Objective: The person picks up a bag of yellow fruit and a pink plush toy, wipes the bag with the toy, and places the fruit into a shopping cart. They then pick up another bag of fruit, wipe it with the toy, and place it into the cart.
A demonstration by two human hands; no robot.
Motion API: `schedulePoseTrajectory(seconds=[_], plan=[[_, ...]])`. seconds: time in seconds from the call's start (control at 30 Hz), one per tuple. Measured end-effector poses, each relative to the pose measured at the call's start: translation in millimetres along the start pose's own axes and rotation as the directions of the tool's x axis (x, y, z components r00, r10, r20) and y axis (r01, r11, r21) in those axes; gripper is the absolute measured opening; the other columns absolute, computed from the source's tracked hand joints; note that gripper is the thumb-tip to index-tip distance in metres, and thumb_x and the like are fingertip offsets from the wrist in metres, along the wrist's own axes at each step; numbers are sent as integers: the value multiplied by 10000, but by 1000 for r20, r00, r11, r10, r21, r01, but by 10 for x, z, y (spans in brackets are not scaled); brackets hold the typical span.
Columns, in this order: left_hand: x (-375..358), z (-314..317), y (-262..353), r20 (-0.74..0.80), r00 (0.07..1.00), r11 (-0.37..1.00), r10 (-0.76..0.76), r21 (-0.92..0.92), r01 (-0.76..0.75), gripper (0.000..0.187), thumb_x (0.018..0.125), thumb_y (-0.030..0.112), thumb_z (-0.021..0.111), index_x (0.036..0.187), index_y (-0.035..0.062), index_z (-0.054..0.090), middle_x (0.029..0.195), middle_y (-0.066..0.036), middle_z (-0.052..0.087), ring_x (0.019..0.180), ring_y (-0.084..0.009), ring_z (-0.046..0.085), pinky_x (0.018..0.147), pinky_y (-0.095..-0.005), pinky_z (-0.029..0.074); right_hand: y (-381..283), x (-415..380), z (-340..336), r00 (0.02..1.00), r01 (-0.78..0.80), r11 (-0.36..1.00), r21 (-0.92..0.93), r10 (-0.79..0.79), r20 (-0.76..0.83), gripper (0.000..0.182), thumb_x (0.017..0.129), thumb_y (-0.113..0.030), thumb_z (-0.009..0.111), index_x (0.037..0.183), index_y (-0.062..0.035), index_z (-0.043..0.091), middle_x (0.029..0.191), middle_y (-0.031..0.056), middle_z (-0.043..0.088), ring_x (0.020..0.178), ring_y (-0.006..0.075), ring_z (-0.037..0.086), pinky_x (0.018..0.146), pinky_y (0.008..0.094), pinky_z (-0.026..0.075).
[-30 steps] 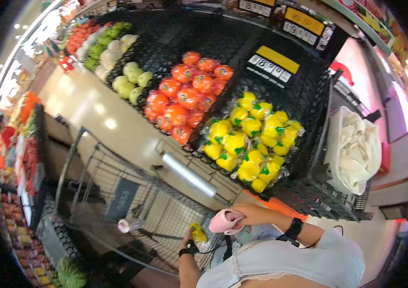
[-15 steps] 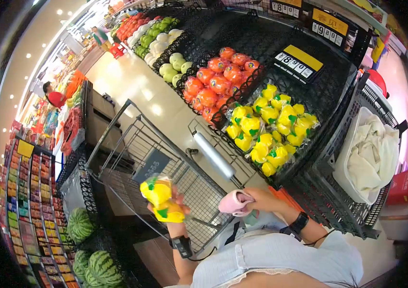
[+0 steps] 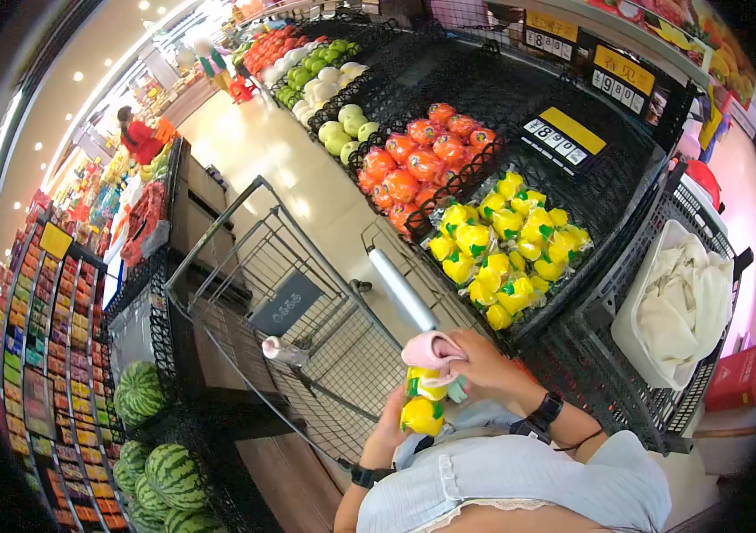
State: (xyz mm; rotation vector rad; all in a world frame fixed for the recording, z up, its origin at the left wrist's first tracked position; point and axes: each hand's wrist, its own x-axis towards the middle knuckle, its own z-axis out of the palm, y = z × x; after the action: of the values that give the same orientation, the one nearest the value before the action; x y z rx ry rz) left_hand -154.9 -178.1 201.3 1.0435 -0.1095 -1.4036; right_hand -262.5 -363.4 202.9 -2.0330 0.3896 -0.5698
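My left hand is wrapped around a clear-bagged pack of yellow fruit with green leaf marks, held in front of my waist. A folded pink cloth is gripped in my right hand. The cloth lies against the upper end of the pack and covers part of it. Similar yellow fruit packs are heaped on the black display stand ahead. Under and beyond my hands is a wire shopping cart, with a bottle-like item with a pink top in its basket.
Wrapped orange-red fruit and green fruit line the stand. At right, a white tub with cloth rests on a black crate. Watermelons sit at lower left. People stand far off in the aisle.
My left hand has brought the yellow fruit pack rightward and down to meet the pink cloth. My right hand stays near the same spot, still holding the cloth. The view has shifted slightly.
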Motion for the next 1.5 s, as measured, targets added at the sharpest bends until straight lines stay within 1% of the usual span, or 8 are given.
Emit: schedulePoseTrajectory(seconds=[0.7, 0.87, 0.97, 1.07, 1.17, 1.2, 1.3, 1.5], plan=[[-2, -442, 277, -64, 983, 938, 169, -295, -181, 724, 819, 636, 280, 1258, 70, 386, 1216, -126, 481, 1123, -285, 460, 963, -426, 342, -543, 274, 185, 830, 424, 904, 59, -413, 374, 501, 598, -78, 625, 1092, -154, 588, 962, 57, 533, 948, 247, 500, 820, 368, 398], [54, -386, 188, -213, 928, 940, 305, -87, -329, 699, 838, 614, 250, 1254, 67, 381, 1183, -126, 505, 1072, -288, 503, 924, -426, 385, -511, 189, 198, 739, 335, 917, 217, -399, 544, 450, 605, -104, 644, 1054, -117, 609, 952, 76, 539, 931, 246, 514, 832, 342, 408], [-23, -322, 259, -45, 958, 922, 283, -261, -285, 664, 850, 581, 258, 1233, 57, 402, 1155, -137, 521, 1039, -296, 519, 901, -433, 402, -667, 88, 146, 627, -118, 968, 221, -99, 772, 434, 611, -71, 610, 1045, -66, 593, 950, 96, 536, 923, 260, 521, 831, 357, 412], [115, -482, 173, -5, 914, 818, 405, -445, -365, 529, 860, 427, 288, 1199, 48, 434, 1129, -148, 533, 990, -310, 535, 860, -441, 425, -360, -21, 343, 681, 186, 936, 297, -341, 648, 450, 613, -50, 585, 1061, -25, 556, 976, 110, 527, 945, 241, 521, 793, 338, 453], [59, -358, 261, -11, 869, 773, 494, -452, -445, 468, 859, 361, 320, 1195, 53, 426, 1154, -146, 512, 1012, -304, 520, 871, -450, 415, -613, -43, 75, 753, -381, 878, 289, 114, 648, 471, 628, -34, 579, 1095, -21, 522, 1017, 94, 532, 901, 190, 548, 633, 301, 511], [38, -322, 276, -8, 852, 752, 524, -466, -467, 450, 860, 342, 335, 1195, 54, 421, 1165, -145, 503, 1023, -301, 514, 877, -451, 411, -5, -110, 340, 911, 200, 956, 213, -261, 318, 445, 656, -26, 578, 1096, -33, 519, 1007, 78, 550, 819, 150, 576, 448, 246, 492], [57, -355, 152, -164, 846, 758, 508, -381, -529, 430, 828, 267, 396, 1196, 46, 425, 1161, -142, 509, 996, -302, 523, 848, -467, 432, -344, -120, 68, 903, -424, 738, 526, 296, 312, 477, 672, -72, 606, 1132, -37, 486, 954, 81, 576, 765, 170, 595, 535, 272, 490], [102, -440, -180, -84, 898, 783, 432, -459, -419, 499, 779, 213, 547, 1219, 31, 395, 1161, -121, 507, 1043, -282, 503, 902, -412, 402, 225, -256, 370, 855, -518, 609, 601, 359, 373, 417, 718, -94, 562, 1119, -13, 475, 876, 57, 588, 668, 127, 561, 552, 249, 462]])
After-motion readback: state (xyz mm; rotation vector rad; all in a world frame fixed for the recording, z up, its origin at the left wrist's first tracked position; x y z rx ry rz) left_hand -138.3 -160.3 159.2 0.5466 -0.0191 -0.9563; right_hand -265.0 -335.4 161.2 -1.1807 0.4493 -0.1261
